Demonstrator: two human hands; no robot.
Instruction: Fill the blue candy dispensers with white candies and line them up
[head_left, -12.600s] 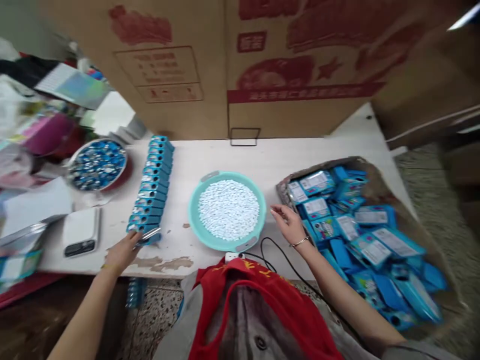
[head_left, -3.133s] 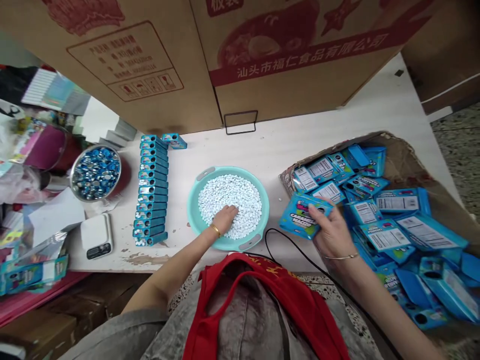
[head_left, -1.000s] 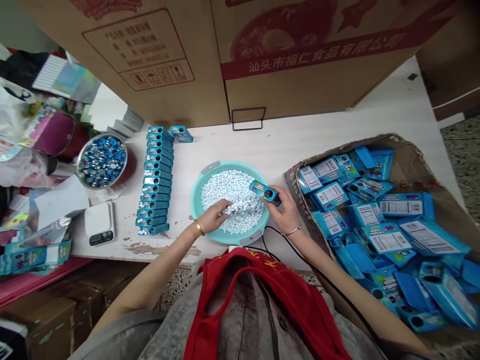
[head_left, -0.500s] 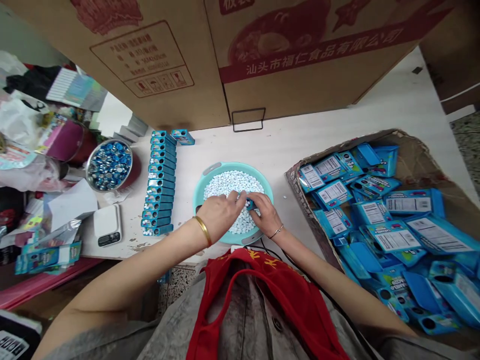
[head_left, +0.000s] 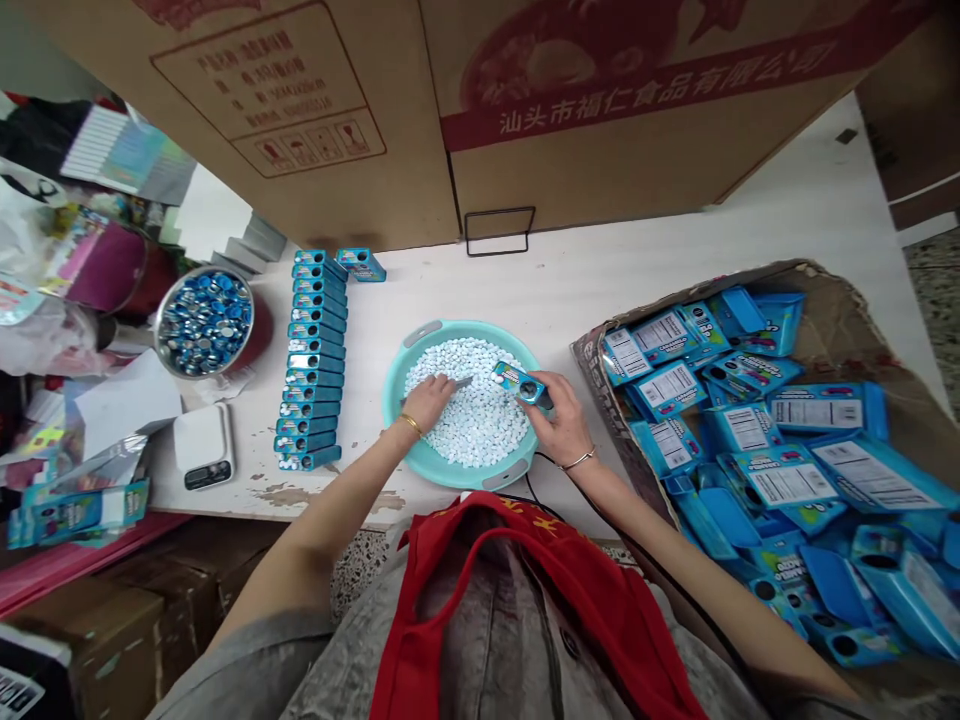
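Observation:
A turquoise basin (head_left: 392, 385) full of small white candies (head_left: 480, 430) sits before me on the table. Inside its left part, my left hand (head_left: 429, 402) is closed around a slim grey metal tool (head_left: 463, 382); its tip shows past the fingers, but its full shape is hidden. Above the basin's right side, my right hand (head_left: 559, 415) grips a small blue candy box (head_left: 519, 382) by its right end. The box lies tilted with a dark round opening showing, and a few white candies appear at its left end.
Left of the basin runs a row of blue candy boxes (head_left: 311, 370), with one box (head_left: 361, 265) apart. Further left are a metal bowl of blue-and-silver caps (head_left: 206, 322) and a white scale (head_left: 204, 447). A carton of blue boxes (head_left: 611, 425) stands right; a big cardboard box (head_left: 585, 190) stands behind.
My hands were together over the basin and are now apart. The left moved left and now grips the grey tool; the right moved right with the candy box, which is now in plain view.

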